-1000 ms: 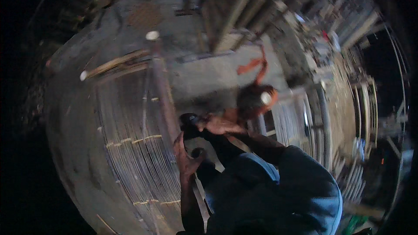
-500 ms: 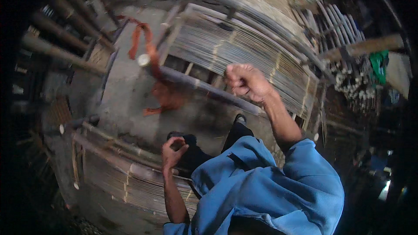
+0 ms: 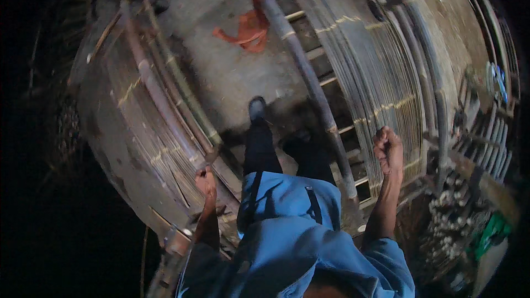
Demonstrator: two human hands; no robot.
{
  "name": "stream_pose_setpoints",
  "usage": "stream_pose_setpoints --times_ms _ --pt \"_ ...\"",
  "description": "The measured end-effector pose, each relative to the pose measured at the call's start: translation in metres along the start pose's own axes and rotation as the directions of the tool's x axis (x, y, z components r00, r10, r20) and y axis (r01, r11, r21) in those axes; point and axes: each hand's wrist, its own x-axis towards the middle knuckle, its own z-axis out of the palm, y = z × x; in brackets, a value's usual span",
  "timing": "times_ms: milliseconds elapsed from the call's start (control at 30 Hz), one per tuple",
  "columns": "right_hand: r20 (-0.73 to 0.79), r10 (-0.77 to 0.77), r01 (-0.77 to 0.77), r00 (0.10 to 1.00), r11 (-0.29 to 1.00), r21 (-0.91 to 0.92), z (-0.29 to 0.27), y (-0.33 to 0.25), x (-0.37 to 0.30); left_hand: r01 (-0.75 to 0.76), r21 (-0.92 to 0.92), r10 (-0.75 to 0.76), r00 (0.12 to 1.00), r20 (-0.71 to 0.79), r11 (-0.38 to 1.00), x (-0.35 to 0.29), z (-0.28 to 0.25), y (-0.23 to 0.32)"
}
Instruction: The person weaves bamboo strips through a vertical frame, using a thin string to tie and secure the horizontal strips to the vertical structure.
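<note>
My right hand (image 3: 387, 148) is closed in a fist, with nothing sticking out of it. It is held out over the near end of a slatted bamboo bench (image 3: 364, 72) on the right. My left hand (image 3: 206, 181), lower and smaller in view, has its fingers curled in and shows nothing in them. Beneath it is the near end of a second bamboo bench (image 3: 146, 96) with a thick front pole. I cannot tell whether either hand touches a bench.
Concrete floor (image 3: 226, 77) runs between the benches, with my dark shoe (image 3: 256, 109) on it. An orange-red cloth (image 3: 251, 33) hangs by the right bench's far pole end and trails on the floor. Stacked poles (image 3: 488, 143) and a green bag (image 3: 491, 234) are at the right.
My view has turned and advanced between the benches; the cloth now appears farther ahead. My right arm has moved lower and to the right, and the fingers of my left hand have curled tighter.
</note>
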Motion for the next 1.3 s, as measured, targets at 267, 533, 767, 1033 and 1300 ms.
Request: stream_pose_setpoints --times_ms 267,533,767,1033,1300 --pt "0.163 0.162 -0.122 0.973 0.965 -0.233 0.046 0.057 0.003 0.681 -0.405 -0.758 0.651 -0.046 0.610 -0.172 -0.056 -0.144" --pt "0.103 0.289 -0.196 0.952 0.830 -0.522 0.070 0.140 -0.029 0.746 -0.362 -0.810 0.584 -0.048 0.559 -0.281 -0.067 -0.234" --pt "0.033 0.246 -0.178 0.969 0.784 -0.594 0.076 0.224 -0.037 0.561 -0.748 -0.714 0.679 0.172 0.354 -0.299 -0.034 -0.326" --pt "0.178 0.364 -0.102 0.914 0.632 -0.768 0.105 0.247 -0.034 0.342 -0.781 -0.549 0.836 0.000 0.522 -0.295 -0.050 -0.408" --pt "0.014 0.227 -0.106 0.974 0.506 -0.856 0.099 0.255 -0.036 0.592 -0.781 -0.611 0.547 0.571 -0.200 -0.282 -0.140 -0.399"
